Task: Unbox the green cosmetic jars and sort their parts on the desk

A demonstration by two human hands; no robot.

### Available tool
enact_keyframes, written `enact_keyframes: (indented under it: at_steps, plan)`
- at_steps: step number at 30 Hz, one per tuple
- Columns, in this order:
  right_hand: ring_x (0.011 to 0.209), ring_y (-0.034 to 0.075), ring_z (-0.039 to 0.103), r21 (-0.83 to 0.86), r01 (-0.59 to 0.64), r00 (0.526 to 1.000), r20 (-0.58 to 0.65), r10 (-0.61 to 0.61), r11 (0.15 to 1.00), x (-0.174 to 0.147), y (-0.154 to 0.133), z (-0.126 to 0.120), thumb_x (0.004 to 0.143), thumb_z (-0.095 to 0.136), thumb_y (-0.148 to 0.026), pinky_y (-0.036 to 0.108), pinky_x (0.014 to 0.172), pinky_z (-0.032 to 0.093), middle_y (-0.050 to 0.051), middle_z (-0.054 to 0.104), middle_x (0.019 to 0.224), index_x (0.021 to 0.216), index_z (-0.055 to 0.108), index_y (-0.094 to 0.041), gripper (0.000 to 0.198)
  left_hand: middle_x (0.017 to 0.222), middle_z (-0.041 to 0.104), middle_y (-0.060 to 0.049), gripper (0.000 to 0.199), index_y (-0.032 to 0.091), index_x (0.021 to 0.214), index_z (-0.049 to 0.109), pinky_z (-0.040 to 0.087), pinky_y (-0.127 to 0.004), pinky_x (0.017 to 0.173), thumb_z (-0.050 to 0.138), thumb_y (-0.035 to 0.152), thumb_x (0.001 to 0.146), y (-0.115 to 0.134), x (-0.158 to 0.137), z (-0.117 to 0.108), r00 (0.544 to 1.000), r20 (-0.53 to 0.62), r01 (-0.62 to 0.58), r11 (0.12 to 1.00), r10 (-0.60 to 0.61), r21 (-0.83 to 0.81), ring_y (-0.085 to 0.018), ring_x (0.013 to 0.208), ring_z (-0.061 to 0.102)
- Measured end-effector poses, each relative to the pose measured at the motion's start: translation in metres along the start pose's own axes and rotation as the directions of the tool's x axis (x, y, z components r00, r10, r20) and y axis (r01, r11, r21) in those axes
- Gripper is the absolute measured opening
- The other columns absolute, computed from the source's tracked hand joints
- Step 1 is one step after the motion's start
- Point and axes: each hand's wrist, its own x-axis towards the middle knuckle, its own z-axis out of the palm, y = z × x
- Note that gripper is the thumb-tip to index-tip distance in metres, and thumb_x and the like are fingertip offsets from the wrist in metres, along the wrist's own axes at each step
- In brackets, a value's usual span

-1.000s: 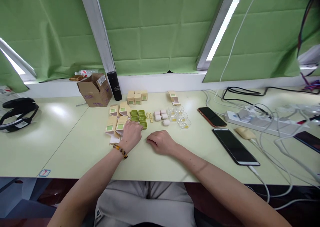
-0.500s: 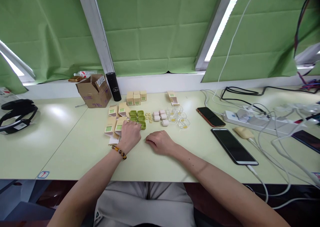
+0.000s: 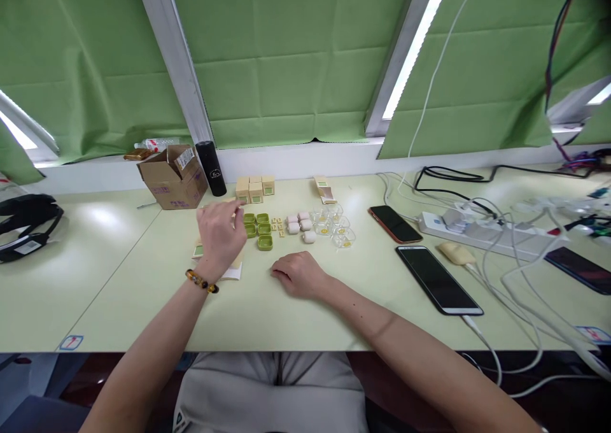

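Note:
My left hand (image 3: 221,232), a beaded bracelet at its wrist, hovers over the beige folded cartons (image 3: 197,249) and hides most of them. Its index finger is stretched out and the thumb stands apart, with nothing visible between them. Right of it are several small green square trays (image 3: 265,242) and tiny yellow pieces (image 3: 280,227). My right hand (image 3: 299,272) rests on the table with its fingers curled, nothing seen in it. Beyond it lie several pale pink rounded pieces (image 3: 309,237) and clear plastic shells (image 3: 342,237).
Small beige boxes (image 3: 256,192) stand at the back beside a black bottle (image 3: 210,169) and an open cardboard box (image 3: 174,181). One opened carton (image 3: 325,191) lies further right. Phones (image 3: 439,280), a power strip (image 3: 487,234) and cables fill the right side.
My left hand has moved left from the green trays to above the folded cartons, uncovering the nearest tray. My right hand stays put on the table. The view has shifted slightly.

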Motion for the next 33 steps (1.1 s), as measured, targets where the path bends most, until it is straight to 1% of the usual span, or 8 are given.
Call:
enact_keyframes:
  at_steps: [2,5,7,10,14,19,27,33]
  plan:
    - [0.073,0.017,0.066,0.003,-0.004,1.000,0.004,0.004,1.000,0.000,-0.001,-0.001,0.101,0.054,-0.023,0.031,0.061,0.025,0.005,0.079,0.086,0.092,0.074,-0.020,0.022,0.097,0.079,-0.006,0.023,0.025,0.111,0.075,0.038,-0.047,0.092,0.055,0.024,0.099,-0.005,0.017,-0.004,0.999,-0.043,0.008,1.000,-0.007,0.021,-0.029,0.096,0.066]
    - [0.074,0.017,0.066,0.008,-0.008,1.000,0.006,0.008,1.000,0.001,-0.002,-0.002,0.100,0.054,-0.022,0.031,0.061,0.025,0.004,0.079,0.086,0.091,0.073,-0.020,0.022,0.097,0.078,-0.007,0.024,0.024,0.113,0.074,0.037,-0.048,0.094,0.055,0.024,0.098,-0.013,0.041,-0.001,1.000,-0.018,0.001,0.999,-0.001,0.038,-0.031,0.101,0.063]
    - [0.074,0.017,0.066,0.013,-0.009,1.000,0.004,0.009,1.000,0.001,-0.002,-0.002,0.100,0.054,-0.022,0.031,0.061,0.026,0.004,0.080,0.087,0.091,0.073,-0.020,0.021,0.100,0.077,-0.008,0.027,0.023,0.115,0.073,0.037,-0.049,0.096,0.053,0.023,0.097,-0.019,0.055,0.008,0.999,0.038,-0.002,0.999,0.001,0.036,-0.032,0.106,0.061]
    - [0.074,0.017,0.066,0.031,0.000,1.000,-0.005,0.000,1.000,0.001,-0.001,-0.001,0.101,0.055,-0.024,0.030,0.062,0.026,0.004,0.079,0.086,0.091,0.073,-0.020,0.021,0.107,0.075,-0.011,0.036,0.019,0.127,0.068,0.039,-0.051,0.097,0.050,0.022,0.096,-0.029,0.073,0.031,0.981,0.194,-0.004,1.000,-0.002,0.029,-0.035,0.114,0.058]
    - [0.072,0.016,0.066,0.053,0.022,0.999,-0.040,-0.020,0.998,0.001,0.002,0.003,0.100,0.056,-0.026,0.030,0.062,0.026,0.003,0.079,0.084,0.091,0.074,-0.020,0.020,0.119,0.069,-0.017,0.046,0.015,0.140,0.060,0.040,-0.054,0.100,0.049,0.025,0.096,-0.044,0.088,0.067,0.930,0.367,-0.060,0.989,0.006,0.136,-0.040,0.122,0.051]
    - [0.069,0.016,0.065,0.060,0.039,0.997,-0.062,-0.035,0.997,0.002,0.003,0.004,0.100,0.057,-0.028,0.030,0.061,0.025,0.003,0.079,0.081,0.089,0.073,-0.020,0.021,0.140,0.055,-0.022,0.056,0.015,0.150,0.051,0.039,-0.056,0.105,0.052,0.035,0.097,-0.055,0.095,0.105,0.813,0.581,-0.219,0.946,0.043,0.238,-0.043,0.132,0.043]
    - [0.066,0.015,0.062,0.046,0.019,0.999,-0.031,-0.018,0.999,0.003,-0.001,-0.001,0.101,0.055,-0.032,0.030,0.060,0.022,0.003,0.078,0.080,0.089,0.073,-0.020,0.025,0.150,0.044,-0.024,0.063,0.013,0.156,0.041,0.033,-0.055,0.116,0.052,0.032,0.097,-0.041,0.099,0.150,0.793,0.610,-0.191,0.950,0.002,0.246,-0.040,0.141,0.036]
    - [0.067,0.015,0.062,0.036,0.017,1.000,-0.020,-0.016,0.999,0.004,-0.002,0.000,0.102,0.054,-0.035,0.031,0.061,0.021,0.003,0.078,0.081,0.088,0.072,-0.020,0.027,0.153,0.042,-0.025,0.071,0.013,0.159,0.035,0.035,-0.056,0.115,0.056,0.031,0.094,-0.037,0.102,0.171,0.793,0.607,-0.152,0.947,-0.053,0.282,-0.042,0.142,0.036]
